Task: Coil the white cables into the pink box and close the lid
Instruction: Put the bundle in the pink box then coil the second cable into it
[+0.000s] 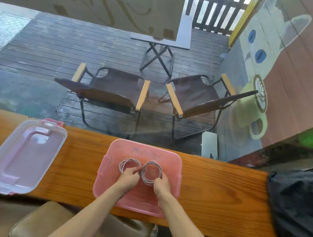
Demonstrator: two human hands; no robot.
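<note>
Two white cable coils (pixel 140 169) side by side down in the pink box (pixel 174 159), each pinched by left hand (pixel 128 178) and right hand (pixel 161 184). Lid (pixel 22 158) far off left on table (pixel 82 158), nearer left hand.

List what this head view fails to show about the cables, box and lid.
- Cable ends or plugs: hidden under the left hand and right hand.
- Number of turns in each coil: too fine, blurred.
- Lid latches: too small to judge.
- Pink box near wall: covered by forearms.
</note>
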